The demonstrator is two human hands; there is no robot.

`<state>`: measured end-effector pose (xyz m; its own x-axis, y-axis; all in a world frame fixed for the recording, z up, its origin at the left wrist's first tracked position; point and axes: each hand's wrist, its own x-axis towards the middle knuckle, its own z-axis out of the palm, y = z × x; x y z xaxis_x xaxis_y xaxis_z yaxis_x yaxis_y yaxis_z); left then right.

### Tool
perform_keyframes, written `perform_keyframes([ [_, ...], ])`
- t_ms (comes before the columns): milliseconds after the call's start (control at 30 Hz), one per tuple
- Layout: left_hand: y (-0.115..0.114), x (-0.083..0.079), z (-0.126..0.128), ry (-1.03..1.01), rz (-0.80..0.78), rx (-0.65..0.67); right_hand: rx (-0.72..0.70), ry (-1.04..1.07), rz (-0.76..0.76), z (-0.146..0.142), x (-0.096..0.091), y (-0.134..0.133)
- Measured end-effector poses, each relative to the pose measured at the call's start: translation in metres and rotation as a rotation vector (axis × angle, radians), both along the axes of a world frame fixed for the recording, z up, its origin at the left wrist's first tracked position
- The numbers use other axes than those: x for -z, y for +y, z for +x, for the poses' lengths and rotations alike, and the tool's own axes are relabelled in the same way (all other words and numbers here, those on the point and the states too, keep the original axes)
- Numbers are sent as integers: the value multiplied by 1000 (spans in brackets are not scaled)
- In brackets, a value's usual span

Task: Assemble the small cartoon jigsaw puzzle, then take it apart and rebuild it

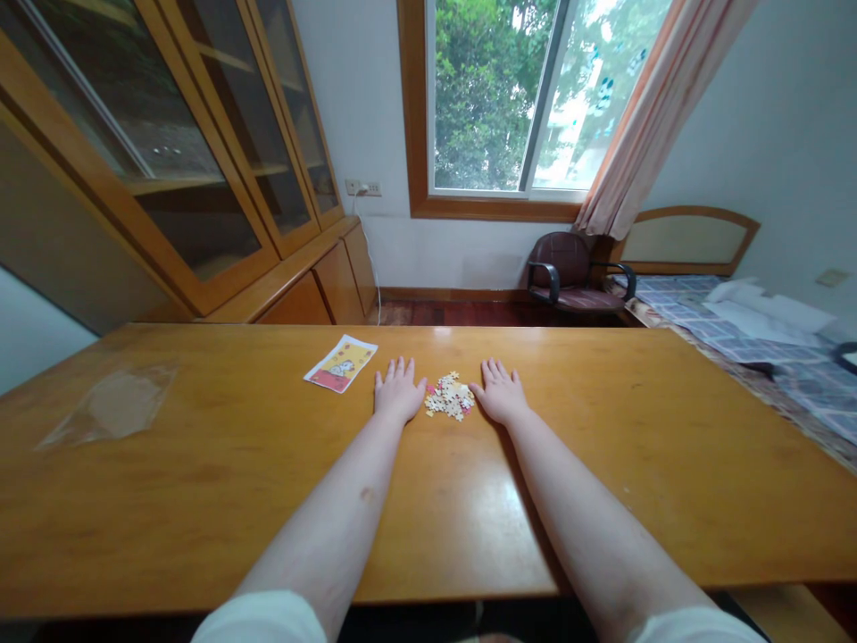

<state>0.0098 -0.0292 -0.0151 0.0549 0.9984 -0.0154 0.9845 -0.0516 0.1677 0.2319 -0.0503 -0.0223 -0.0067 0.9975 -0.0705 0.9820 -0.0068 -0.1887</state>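
Note:
A small heap of jigsaw puzzle pieces (450, 398) lies on the wooden table (442, 500), mostly pale backs up with a few pink and yellow bits showing. Just left of the heap, my left hand (397, 391) rests flat, palm down, fingers stretched out. My right hand (499, 391) lies flat on the other side, its thumb close to the pieces; whether it touches them I cannot tell. Neither hand holds anything. Beyond my left hand is a picture card (342, 363) with a yellow and red print and a pale figure on it.
A clear plastic bag (120, 404) lies flat at the table's left. Behind the table stand a glass-fronted cabinet (268, 241) on the left and a dark red armchair (569, 268). A bed (756, 330) is at the right, below a curtained window (495, 107).

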Motion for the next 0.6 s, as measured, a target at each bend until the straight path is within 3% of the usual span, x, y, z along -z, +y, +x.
perform_keyframes([
  [600,2,2,-1,-3,8,-5,3,-7,-1,0,2,1],
])
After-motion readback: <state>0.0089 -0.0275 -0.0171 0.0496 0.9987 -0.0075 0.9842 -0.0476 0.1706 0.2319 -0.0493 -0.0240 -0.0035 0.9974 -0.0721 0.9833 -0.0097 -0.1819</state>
